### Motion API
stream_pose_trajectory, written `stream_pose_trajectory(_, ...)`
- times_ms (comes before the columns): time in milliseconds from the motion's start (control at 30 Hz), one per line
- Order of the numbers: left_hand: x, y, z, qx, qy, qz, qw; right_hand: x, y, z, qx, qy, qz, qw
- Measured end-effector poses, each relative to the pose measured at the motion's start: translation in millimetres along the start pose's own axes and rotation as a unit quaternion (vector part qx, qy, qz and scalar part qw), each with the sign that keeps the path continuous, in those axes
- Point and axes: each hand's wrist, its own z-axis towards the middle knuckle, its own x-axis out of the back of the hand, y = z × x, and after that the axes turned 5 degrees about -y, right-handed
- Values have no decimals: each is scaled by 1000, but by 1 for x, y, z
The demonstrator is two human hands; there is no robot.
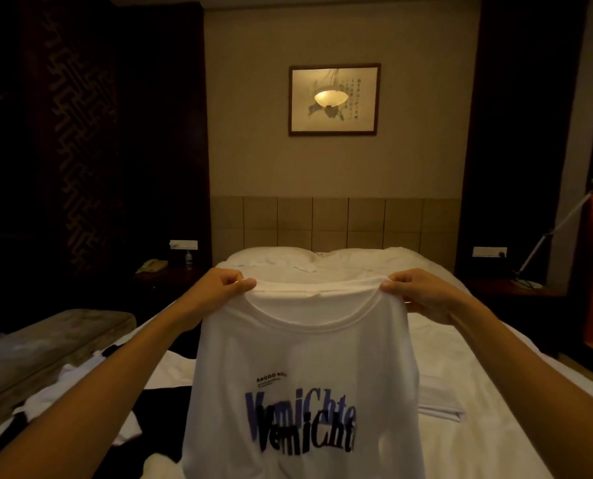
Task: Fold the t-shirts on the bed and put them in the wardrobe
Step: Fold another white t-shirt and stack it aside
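The bed (461,340) with its sheet-covered mattress is the landmark. Above its near half hangs the white printed t-shirt (302,368), held up by the shoulders: the left hand (224,288) pinches the left shoulder and the right hand (418,293) the right. On the bed, left of that shirt, lies a heap of black and white t-shirts (143,406); right of it lies a folded white garment (440,404). Two white pillows (288,257) lie at the bed's far end, against the padded panelled headboard (333,221) behind it. Above the headboard hangs a dark-framed picture (334,99). Left of the bed stand a long upholstered bench (46,344) and, farther back, a dark nightstand (163,278) bearing a telephone (151,265). Right of the bed a metal-armed desk lamp (544,243) stands on a dark side table (516,292).
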Motion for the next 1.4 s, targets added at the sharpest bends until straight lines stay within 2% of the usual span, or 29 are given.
stream_pose_trajectory(100,1,-4,-5,22,-64,-6,998,-9,3,1,22,56,15,998)
stream_pose_trajectory(233,-7,-17,-17,46,-91,-93,990,-26,18,-1,56,102,-66,991)
stream_pose_trajectory(333,-24,-39,-23,76,-8,-156,985,-33,35,-3,40,103,-89,990)
stream_pose_trajectory(467,-55,-67,-33,75,150,-171,971,-39,58,-15,-10,24,-64,998)
stream_pose_trajectory(633,-66,-63,-33,0,225,-82,971,-49,53,-16,47,163,-42,985)
stream_pose_trajectory(700,-58,-51,-24,-27,275,-2,961,-51,37,-15,75,223,-14,972)
stream_pose_trajectory(767,-45,-31,-16,-70,319,102,939,-48,17,-12,115,278,16,953)
stream_pose_trajectory(867,-22,6,-6,-167,372,222,886,-38,-15,-9,161,337,37,927)
stream_pose_trajectory(933,-7,36,-1,-210,404,268,849,-28,-40,-8,196,375,25,906)
stream_pose_trajectory(1100,33,101,14,-240,470,330,783,1,-100,-7,280,469,-76,834)
stream_pose_trajectory(1233,61,148,21,-284,486,383,732,16,-142,-11,326,551,-204,741)
stream_pose_trajectory(1400,89,189,22,-311,511,415,686,31,-179,-23,329,625,-345,619)
